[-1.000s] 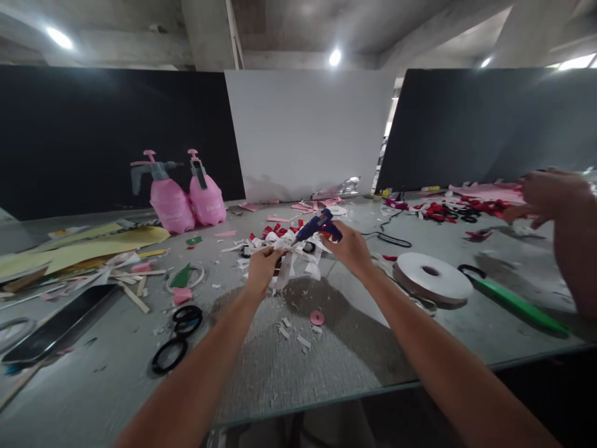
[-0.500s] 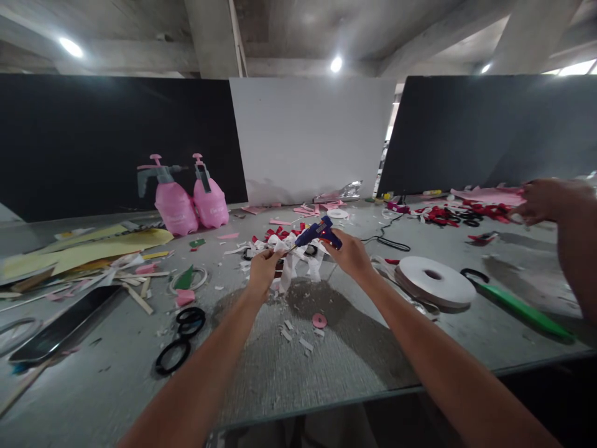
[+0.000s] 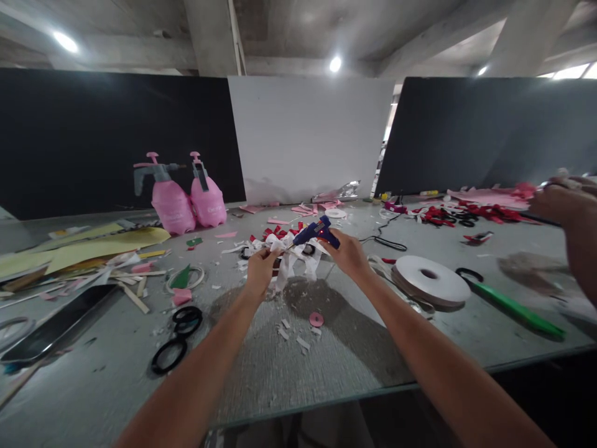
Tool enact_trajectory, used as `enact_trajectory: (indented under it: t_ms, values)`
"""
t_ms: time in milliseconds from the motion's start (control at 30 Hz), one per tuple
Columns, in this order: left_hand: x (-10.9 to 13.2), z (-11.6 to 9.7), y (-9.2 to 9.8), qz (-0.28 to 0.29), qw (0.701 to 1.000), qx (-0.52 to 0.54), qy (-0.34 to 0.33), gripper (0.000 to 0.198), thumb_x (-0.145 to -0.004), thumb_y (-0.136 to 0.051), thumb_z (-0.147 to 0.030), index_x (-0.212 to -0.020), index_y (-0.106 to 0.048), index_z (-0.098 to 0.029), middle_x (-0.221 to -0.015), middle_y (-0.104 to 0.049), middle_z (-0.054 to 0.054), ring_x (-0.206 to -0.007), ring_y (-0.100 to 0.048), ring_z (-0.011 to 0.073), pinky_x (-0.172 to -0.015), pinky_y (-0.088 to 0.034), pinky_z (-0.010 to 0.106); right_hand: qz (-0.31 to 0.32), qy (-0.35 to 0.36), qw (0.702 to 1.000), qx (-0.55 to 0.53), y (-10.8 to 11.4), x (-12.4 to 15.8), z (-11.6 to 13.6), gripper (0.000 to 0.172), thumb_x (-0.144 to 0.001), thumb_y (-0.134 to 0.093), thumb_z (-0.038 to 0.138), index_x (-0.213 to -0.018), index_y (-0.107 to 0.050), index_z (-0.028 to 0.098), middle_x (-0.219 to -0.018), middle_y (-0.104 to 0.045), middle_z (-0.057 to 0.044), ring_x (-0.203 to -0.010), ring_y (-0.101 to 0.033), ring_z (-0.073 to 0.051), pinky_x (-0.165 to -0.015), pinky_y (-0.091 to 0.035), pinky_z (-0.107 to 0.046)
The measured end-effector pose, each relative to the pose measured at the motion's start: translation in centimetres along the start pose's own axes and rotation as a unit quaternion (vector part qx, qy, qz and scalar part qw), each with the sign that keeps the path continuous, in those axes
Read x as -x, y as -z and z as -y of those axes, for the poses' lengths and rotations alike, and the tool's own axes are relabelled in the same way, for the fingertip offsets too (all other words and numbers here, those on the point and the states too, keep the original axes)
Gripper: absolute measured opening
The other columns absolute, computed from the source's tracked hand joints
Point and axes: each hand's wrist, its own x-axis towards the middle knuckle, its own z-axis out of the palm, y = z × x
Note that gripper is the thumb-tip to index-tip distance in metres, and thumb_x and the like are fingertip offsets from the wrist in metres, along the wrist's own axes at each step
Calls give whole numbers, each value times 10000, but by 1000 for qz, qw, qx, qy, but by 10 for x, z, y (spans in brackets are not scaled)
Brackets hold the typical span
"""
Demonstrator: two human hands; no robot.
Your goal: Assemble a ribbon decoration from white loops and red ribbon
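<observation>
Blue gun [image 3: 311, 232] stays in the right hand [image 3: 349, 254], tip near white ribbon [image 3: 285, 269] pinched by the left hand [image 3: 260, 272], above the table [image 3: 261, 370]; another person's hand [image 3: 562, 202] has moved right; both grips look the same, so gluing seems unfinished.

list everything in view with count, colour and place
panels: three, black and white, back
table: one, grey, foreground
ceiling lights: at least three, white, overhead
pump sprayers: two, pink, back left
paper: count unclear, yellow, left
slab: one, black, left
rings: several, black, front left
disc: one, pink, front centre
ribbon pieces: many, white and red, centre
foil: one, silver, back centre
scraps: many, mixed colours, all around
ribbon roll: one, white, right
hooked item: one, green and black, right
cord: one, black, back right
glue gun: one, blue, centre
co-worker's hand: one, right edge
left grip: one, centre, on ribbon pieces
right grip: one, centre, on glue gun
</observation>
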Motion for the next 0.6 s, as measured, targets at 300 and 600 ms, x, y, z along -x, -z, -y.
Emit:
enact_trajectory:
  t_ms: [300, 600]
  values:
    - [0, -1, -1, -19, 999, 30, -37, 329, -652, -713, -427, -855, -679, -170, -687, -661, 0, -503, -574, 119, -467, -423, 213, -9, 0, 1000, -8, 1, -1, 0, 433, -882, -551, 434, -1190, -628, 139, -1041, -723, -145, -892, -678, -266, -797, -472, -334]
    - [-3, -4, 6, -49, 994, 77, -54, 363, -617, -744, -448, -832, -658, -169, -735, -679, 12, -564, -608, 134, -552, -472, 248, -72, -115, 984, -114, 1, -5, -7, 494, -767, -632, 526, -1117, -589, 181, -853, -696, -61, -733, -629, -205, -686, -459, -311]
